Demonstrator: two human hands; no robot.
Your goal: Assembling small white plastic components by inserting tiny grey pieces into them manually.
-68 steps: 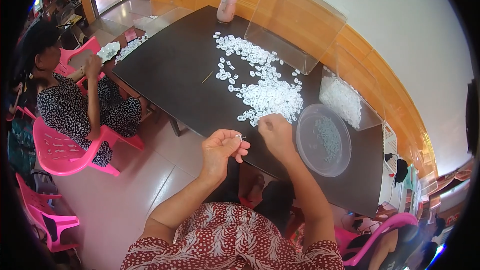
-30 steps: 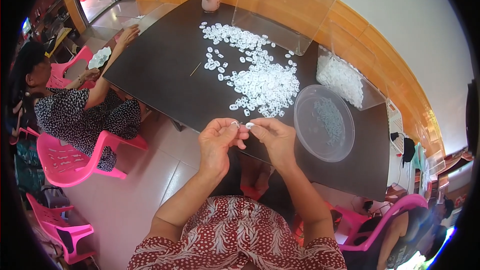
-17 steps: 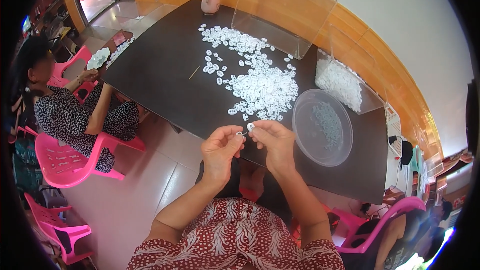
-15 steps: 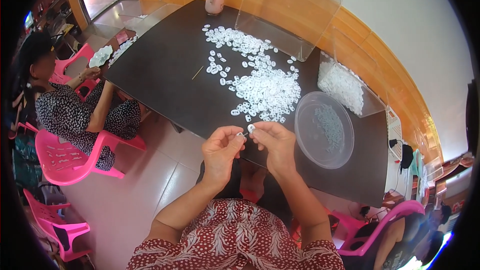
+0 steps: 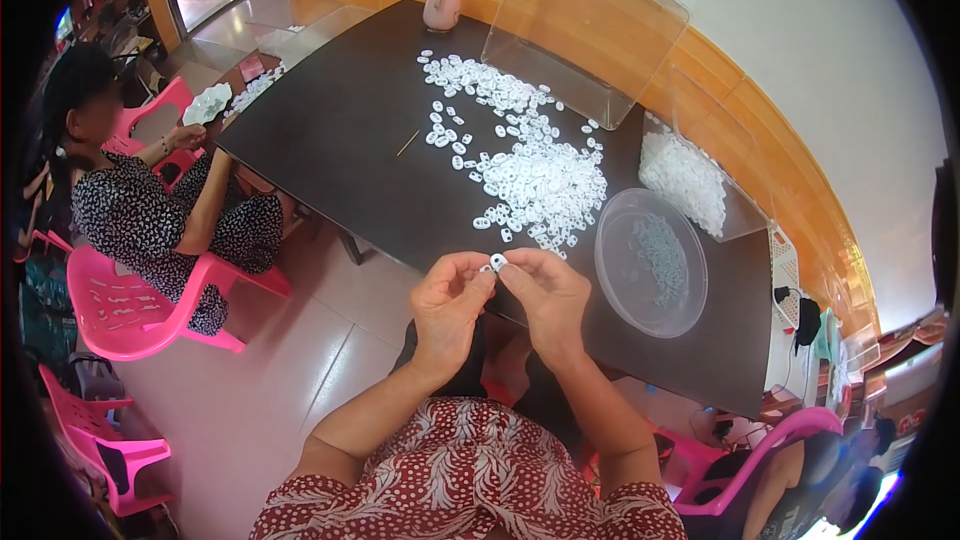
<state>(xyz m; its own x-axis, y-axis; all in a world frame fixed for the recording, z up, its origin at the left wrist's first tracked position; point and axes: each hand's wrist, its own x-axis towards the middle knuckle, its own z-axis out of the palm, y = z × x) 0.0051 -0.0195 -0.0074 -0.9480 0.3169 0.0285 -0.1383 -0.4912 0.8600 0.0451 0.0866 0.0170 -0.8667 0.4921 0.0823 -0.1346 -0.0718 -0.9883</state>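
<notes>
On the dark-brown desk (image 5: 320,130) lies a thin gold-coloured rod (image 5: 407,143); nearer the wearer, the left hand (image 5: 446,312) pinches a small white piece (image 5: 485,269), mostly hidden, thumb against finger. Just beside it, the right hand (image 5: 550,302), likewise closed to a pinch, grips a white oval plastic piece (image 5: 498,261) with a dark hole; contact between the pieces cannot be told. Loose white oval pieces (image 5: 545,180) and a round translucent plastic tray (image 5: 617,265) of grey bits lie beyond. Good technique probably means steady wrists, light fingertip pressure, holes kept uncovered and squarely aligned.
</notes>
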